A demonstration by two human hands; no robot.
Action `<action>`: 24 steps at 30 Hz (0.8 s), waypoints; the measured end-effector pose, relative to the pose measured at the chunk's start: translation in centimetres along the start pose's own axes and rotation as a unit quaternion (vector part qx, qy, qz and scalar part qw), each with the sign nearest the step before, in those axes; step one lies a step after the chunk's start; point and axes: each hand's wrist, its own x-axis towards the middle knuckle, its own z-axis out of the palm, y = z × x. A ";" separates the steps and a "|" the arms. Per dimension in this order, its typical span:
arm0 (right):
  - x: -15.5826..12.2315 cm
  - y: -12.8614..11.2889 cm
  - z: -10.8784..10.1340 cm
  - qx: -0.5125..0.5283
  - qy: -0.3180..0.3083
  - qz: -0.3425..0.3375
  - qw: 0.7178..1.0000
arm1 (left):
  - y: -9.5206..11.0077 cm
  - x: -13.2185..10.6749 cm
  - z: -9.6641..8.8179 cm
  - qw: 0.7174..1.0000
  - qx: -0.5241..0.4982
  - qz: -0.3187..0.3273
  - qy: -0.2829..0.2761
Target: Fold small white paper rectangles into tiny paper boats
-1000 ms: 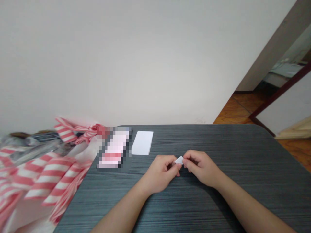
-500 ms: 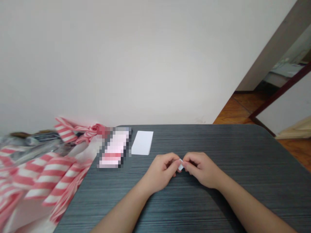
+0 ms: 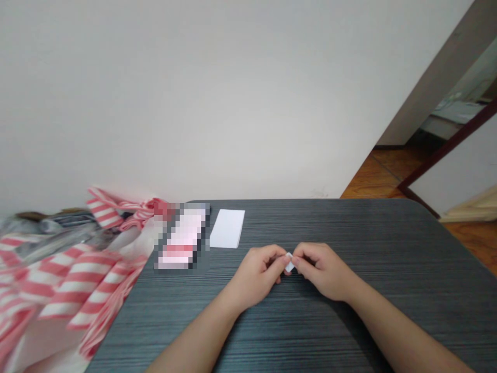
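Folded white paper point(image 3: 289, 263) sits pinched between the closed fingertips of the left hand point(image 3: 256, 275) and right hand point(image 3: 322, 272), its long axis seemingly front to back (mostly hidden, neither hand clearly nearer).

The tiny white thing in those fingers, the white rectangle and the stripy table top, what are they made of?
The tiny white piece, pinched between the left hand and right hand, looks like folded paper: matte, with a crisp edge, though mostly hidden. The white rectangle seems to be matte paper or thin card, flat and sharp-cornered. The table top looks like laminate: streaky dark grey grain, slight sheen.
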 end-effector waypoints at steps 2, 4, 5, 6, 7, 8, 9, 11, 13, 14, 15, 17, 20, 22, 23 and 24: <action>-0.1 0.1 0.0 0.011 0.013 0.008 1.000 | -0.1 0.0 0.0 1.000 -0.004 -0.004 -0.011; -0.1 0.1 0.1 0.020 0.023 0.018 0.999 | -0.1 -0.1 0.0 1.000 0.014 -0.001 -0.016; -0.1 0.1 0.1 0.023 0.025 0.022 0.999 | -0.1 -0.1 -0.1 1.000 0.025 0.002 -0.017; -0.1 0.2 0.2 0.024 0.027 0.027 0.999 | -0.2 -0.2 -0.1 0.999 0.035 0.003 -0.016; -0.1 0.2 0.2 0.025 0.026 0.030 0.999 | -0.2 -0.2 -0.1 0.999 0.043 0.003 -0.015; 0.0 0.2 0.3 0.024 0.026 0.033 0.999 | -0.3 -0.2 -0.1 0.999 0.047 0.002 -0.013; 0.0 0.3 0.4 0.023 0.024 0.035 0.999 | -0.3 -0.2 -0.2 0.999 0.049 0.001 -0.011; 0.0 0.4 0.4 0.022 0.014 0.036 0.999 | -0.3 -0.1 -0.2 0.999 0.049 -0.003 -0.010; 0.0 0.4 0.5 0.021 0.003 0.034 0.999 | -0.3 -0.1 -0.2 0.999 0.046 -0.003 -0.010; 0.0 0.5 0.5 0.021 -0.001 0.033 0.999 | -0.3 -0.1 -0.2 0.999 0.043 -0.002 -0.010; 0.0 0.5 0.4 0.022 -0.003 0.031 0.999 | -0.3 -0.1 -0.2 0.999 0.041 -0.001 -0.011; 0.0 0.5 0.4 0.019 -0.002 0.028 0.999 | -0.3 -0.1 -0.2 0.999 0.033 0.001 -0.014; 0.0 0.4 0.3 0.008 -0.003 0.017 1.000 | -0.4 0.0 -0.1 1.000 0.024 0.002 -0.018; 0.0 0.4 0.2 0.004 -0.009 0.002 1.000 | -0.3 0.0 0.0 1.000 0.019 0.004 -0.013; 0.0 0.3 0.1 0.004 -0.013 -0.005 1.000 | -0.3 0.0 0.1 1.000 0.016 0.005 -0.007; 0.0 0.3 0.1 0.005 -0.018 -0.010 1.000 | -0.3 0.0 0.1 1.000 0.011 0.006 -0.003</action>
